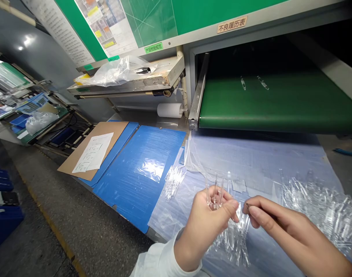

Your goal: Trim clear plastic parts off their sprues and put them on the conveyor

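Left hand closed around a few clear plastic pieces, held upright above the surface. Right hand pinched shut beside it; contents unclear. Loose pile of pieces to the right.

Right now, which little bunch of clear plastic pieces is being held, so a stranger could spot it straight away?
Start at the green conveyor belt and come down over the clear plastic sheet to the two hands. The left hand grips a small fan of clear plastic pieces. Unlike the loose piles lying flat to either side, these stand upright out of the fist.
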`<action>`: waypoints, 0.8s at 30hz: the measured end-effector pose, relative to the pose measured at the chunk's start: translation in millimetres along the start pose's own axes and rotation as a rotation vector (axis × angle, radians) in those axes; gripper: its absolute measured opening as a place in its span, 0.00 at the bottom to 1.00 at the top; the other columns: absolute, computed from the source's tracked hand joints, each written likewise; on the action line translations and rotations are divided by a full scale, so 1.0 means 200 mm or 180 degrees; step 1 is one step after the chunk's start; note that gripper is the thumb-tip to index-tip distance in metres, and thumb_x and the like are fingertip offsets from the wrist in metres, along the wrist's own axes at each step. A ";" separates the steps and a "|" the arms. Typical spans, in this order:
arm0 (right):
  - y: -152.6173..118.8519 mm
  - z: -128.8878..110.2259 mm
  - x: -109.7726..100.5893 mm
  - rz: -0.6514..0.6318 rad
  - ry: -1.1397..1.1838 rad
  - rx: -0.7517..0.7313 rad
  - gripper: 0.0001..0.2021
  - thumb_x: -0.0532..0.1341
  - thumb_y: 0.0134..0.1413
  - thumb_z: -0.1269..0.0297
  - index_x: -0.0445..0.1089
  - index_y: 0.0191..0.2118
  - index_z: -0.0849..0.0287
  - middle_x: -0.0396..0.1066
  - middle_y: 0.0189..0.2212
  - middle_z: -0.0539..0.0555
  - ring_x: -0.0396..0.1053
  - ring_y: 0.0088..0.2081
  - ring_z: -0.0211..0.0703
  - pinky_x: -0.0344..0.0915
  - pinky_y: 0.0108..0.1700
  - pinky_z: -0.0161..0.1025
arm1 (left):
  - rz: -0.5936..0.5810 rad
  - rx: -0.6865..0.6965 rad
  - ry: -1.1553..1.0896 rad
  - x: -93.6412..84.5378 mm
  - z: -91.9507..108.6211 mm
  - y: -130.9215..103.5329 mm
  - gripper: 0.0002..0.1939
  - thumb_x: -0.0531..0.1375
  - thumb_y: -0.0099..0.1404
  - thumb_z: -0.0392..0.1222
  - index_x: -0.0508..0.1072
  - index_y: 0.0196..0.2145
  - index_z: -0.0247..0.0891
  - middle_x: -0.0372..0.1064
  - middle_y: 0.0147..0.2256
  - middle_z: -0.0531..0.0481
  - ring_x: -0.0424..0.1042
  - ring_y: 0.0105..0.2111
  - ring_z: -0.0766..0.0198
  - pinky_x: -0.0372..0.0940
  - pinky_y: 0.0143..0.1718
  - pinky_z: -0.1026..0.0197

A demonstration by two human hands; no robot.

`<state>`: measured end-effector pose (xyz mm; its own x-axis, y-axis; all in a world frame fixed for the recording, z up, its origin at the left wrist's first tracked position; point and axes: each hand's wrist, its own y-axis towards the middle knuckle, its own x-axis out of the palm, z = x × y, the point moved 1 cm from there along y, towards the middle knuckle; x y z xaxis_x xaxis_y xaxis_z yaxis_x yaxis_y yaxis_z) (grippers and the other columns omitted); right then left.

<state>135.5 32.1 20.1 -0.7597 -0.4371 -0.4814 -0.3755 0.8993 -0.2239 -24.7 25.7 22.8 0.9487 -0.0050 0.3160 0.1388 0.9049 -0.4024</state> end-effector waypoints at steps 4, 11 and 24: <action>-0.01 -0.02 0.00 0.0235 -0.0237 -0.0441 0.15 0.50 0.63 0.52 0.68 0.32 0.51 0.70 0.26 0.47 0.68 0.27 0.41 0.62 0.28 0.35 | 0.0029 0.0016 0.0227 0.02 0.04 -0.04 0.06 0.62 0.57 0.38 0.68 0.28 0.35 0.64 0.19 0.56 0.57 0.18 0.74 0.54 0.23 0.68; -0.01 -0.01 0.01 0.0104 -0.0385 -0.0719 0.14 0.50 0.65 0.55 0.64 0.29 0.52 0.70 0.24 0.46 0.68 0.25 0.38 0.60 0.26 0.34 | -0.0041 0.0102 0.0384 0.03 0.07 -0.06 0.04 0.62 0.57 0.34 0.69 0.28 0.35 0.64 0.21 0.56 0.64 0.24 0.70 0.59 0.31 0.67; -0.02 -0.03 0.00 0.0012 -0.0274 -0.0605 0.16 0.49 0.65 0.53 0.66 0.29 0.52 0.69 0.22 0.47 0.67 0.24 0.39 0.59 0.26 0.35 | -0.0101 0.0120 0.0652 0.02 0.08 -0.07 0.06 0.62 0.59 0.39 0.69 0.27 0.36 0.63 0.21 0.56 0.63 0.25 0.69 0.59 0.31 0.66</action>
<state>134.0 29.1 25.4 -0.7162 -0.4239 -0.5544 -0.4723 0.8792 -0.0620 -27.8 18.8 43.2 0.9825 -0.1166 0.1451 0.1623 0.9182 -0.3615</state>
